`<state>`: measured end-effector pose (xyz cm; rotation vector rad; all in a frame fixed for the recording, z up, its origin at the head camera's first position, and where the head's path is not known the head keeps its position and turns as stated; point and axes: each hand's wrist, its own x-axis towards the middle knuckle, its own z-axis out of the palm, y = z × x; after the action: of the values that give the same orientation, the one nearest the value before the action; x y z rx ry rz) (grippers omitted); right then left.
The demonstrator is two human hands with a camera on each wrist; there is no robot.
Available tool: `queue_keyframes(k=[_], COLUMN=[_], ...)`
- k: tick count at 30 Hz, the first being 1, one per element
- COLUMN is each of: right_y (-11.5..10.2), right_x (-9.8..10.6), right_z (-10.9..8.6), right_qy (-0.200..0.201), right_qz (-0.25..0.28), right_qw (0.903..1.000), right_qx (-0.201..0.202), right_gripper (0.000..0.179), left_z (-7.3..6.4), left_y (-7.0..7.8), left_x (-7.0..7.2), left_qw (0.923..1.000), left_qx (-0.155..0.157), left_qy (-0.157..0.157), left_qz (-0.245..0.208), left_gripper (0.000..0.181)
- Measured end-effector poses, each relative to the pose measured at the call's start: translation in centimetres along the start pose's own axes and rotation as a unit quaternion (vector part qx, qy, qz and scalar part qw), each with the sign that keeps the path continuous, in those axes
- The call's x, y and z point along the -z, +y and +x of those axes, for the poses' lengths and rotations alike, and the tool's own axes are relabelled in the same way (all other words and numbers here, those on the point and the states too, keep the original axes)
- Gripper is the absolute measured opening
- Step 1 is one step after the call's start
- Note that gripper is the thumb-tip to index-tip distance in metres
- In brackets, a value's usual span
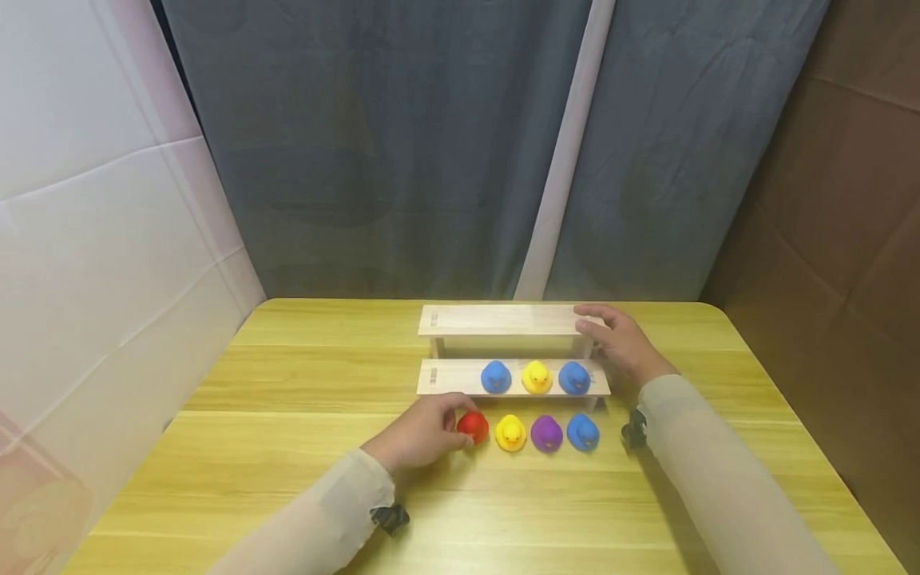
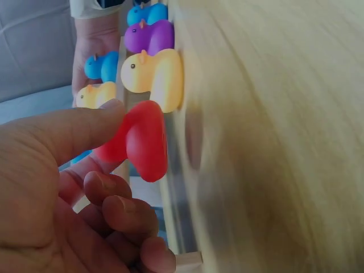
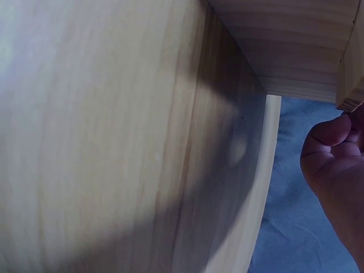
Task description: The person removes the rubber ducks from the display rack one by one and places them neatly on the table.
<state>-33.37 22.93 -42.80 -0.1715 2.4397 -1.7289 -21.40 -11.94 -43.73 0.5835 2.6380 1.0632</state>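
Observation:
A red rubber duck is pinched between the thumb and fingers of my left hand, at the left end of the front row. In the left wrist view the red duck's base looks slightly off the table. To its right on the table are a yellow duck, a purple duck and a blue duck. My right hand grips the right end of a two-step wooden shelf, thumb and forefinger over its upper board. The right wrist view hides part of those fingers under the wood.
On the shelf's lower board sit a blue duck, a yellow duck and another blue duck. The wooden table meets a grey curtain behind, with cloth walls left and right.

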Motion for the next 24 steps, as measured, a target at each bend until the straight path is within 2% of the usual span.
queue_keyframes(k=[10, 17, 24], right_y=[-0.9, -2.8, -2.9], right_x=[-0.1, -0.3, -0.3], right_z=[-0.5, -1.8, -1.9], right_qy=[-0.007, -0.017, -0.015], right_qz=[0.016, 0.023, 0.028], right_qw=[0.9998, 0.9996, 0.9995], right_qx=[-0.004, -0.009, -0.007], right_gripper=[0.052, 0.048, 0.047], left_z=[0.6, 0.8, 0.6], left_y=[0.0, 0.0, 0.0], left_x=[-0.6, -0.8, -0.8], left_qw=[0.9999, 0.9997, 0.9996], left_qx=[-0.011, -0.002, 0.009], left_qy=[-0.009, -0.012, -0.014], left_qz=[0.009, 0.021, 0.024], left_gripper=[0.032, 0.031, 0.033])
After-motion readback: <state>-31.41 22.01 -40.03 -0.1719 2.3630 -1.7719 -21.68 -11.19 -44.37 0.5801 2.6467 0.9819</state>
